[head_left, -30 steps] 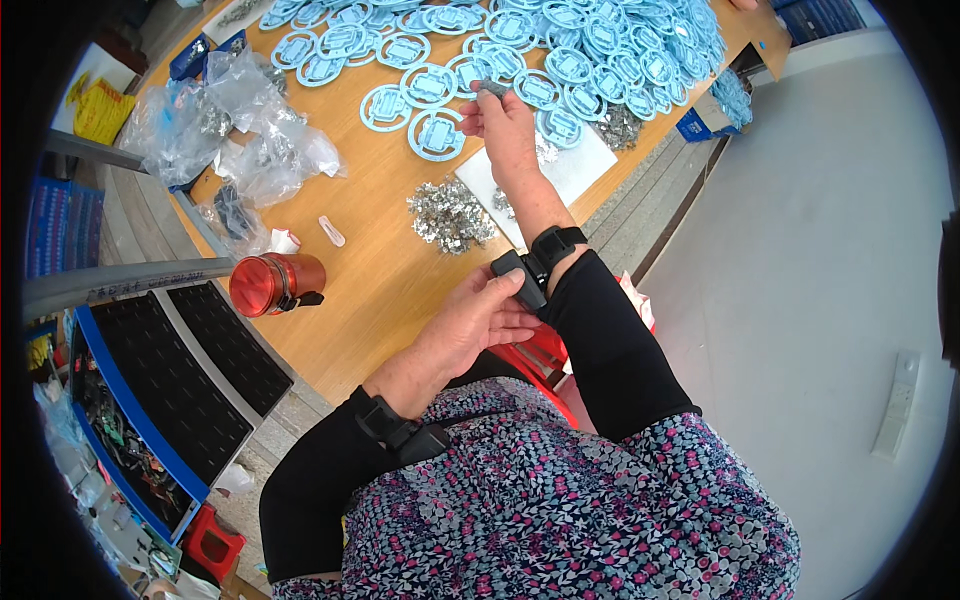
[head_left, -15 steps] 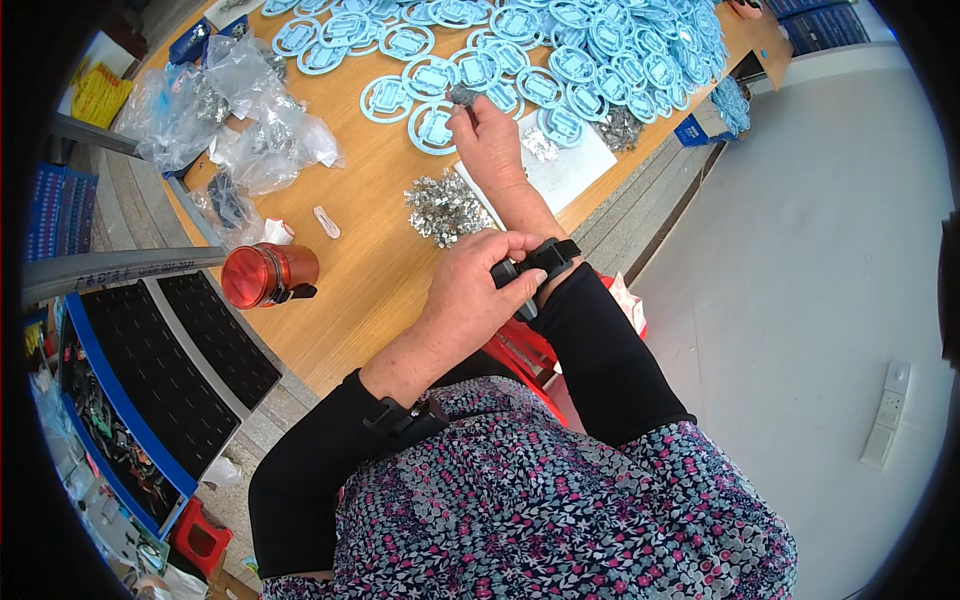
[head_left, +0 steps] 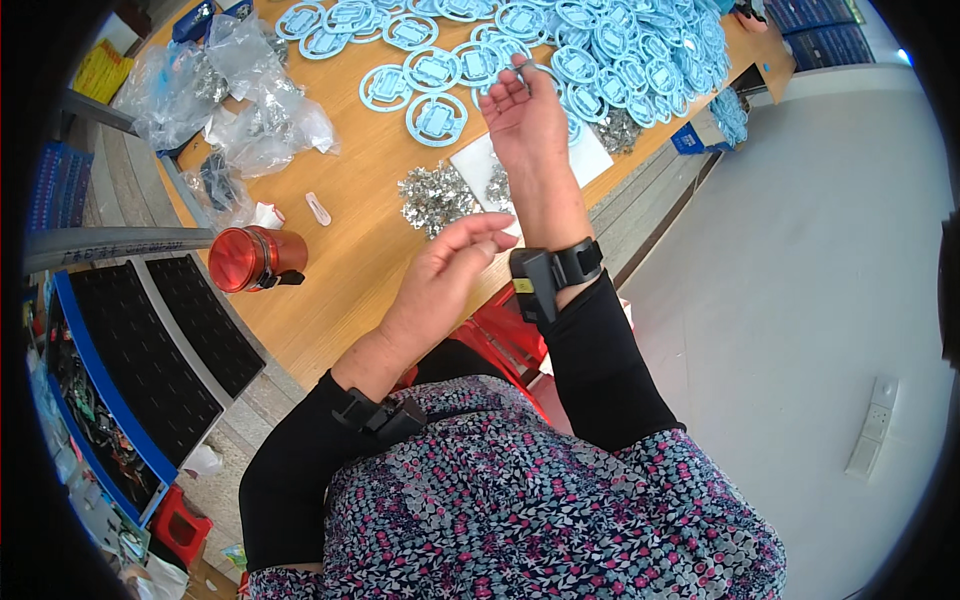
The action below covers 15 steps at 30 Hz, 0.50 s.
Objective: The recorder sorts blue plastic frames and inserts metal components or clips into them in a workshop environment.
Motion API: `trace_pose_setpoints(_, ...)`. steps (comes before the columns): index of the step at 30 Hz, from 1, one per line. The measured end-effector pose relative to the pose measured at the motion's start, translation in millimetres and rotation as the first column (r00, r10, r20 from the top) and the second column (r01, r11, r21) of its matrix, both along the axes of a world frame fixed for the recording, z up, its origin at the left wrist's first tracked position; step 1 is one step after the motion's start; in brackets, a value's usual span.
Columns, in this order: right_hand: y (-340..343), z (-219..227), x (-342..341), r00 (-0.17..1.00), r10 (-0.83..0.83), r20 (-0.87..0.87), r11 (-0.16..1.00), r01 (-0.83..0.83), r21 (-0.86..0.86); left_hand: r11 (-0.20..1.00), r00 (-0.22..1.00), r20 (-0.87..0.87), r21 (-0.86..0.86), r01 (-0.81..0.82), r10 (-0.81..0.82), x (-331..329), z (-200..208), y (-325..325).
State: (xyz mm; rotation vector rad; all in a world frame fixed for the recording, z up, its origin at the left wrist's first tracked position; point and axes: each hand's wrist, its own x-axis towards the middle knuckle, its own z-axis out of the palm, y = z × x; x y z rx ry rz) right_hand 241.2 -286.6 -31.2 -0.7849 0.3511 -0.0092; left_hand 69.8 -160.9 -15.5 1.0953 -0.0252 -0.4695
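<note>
My right hand (head_left: 530, 135) is raised over the white board, palm turned up. Its fingers are curled, with thumb and forefinger closed at the tips round a small dark thing that I cannot make out. A black strap device (head_left: 540, 285) with a yellow patch sits on my right wrist. Just left of it, my left hand (head_left: 430, 285) hangs with its fingers stretched out and nothing in it. A heap of small silvery metal pieces (head_left: 437, 198) lies beyond my left hand, beside the white board (head_left: 592, 155). Round light-blue plastic pieces (head_left: 437, 119) lie past my right hand.
More blue pieces (head_left: 650, 60) are piled at the table's far right. Clear plastic bags (head_left: 265, 140) lie at the left, near a red lidded jar (head_left: 245, 258) and a pale pink clip-like piece (head_left: 317, 208). A white wall (head_left: 780, 270) rises at the right.
My left hand has let go of the strap device on my right wrist and moved slightly left. My right hand has turned palm up and shifted right and away from the nearest blue pieces.
</note>
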Motion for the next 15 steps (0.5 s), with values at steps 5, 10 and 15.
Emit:
trace_pose_setpoints(5, -15, 16, 16, 0.997, -0.077, -0.014, 0.971, 0.078, 0.227, 0.949, 0.964, -0.237, -0.311, 0.045, -0.123, -3, -12, -10)
trace_pose_setpoints(10, -15, 7, 18, 0.988, -0.093, -0.12, 0.94, 0.127, 0.316, 0.983, 0.988, 0.026, -0.097, 0.156, -0.154, -4, -10, -18)
trace_pose_setpoints(15, -13, -2, 16, 0.988, -0.067, -0.137, 0.951, 0.105, 0.291, 0.988, 0.972, 0.179, 0.02, 0.153, -0.154, -7, -10, -15)
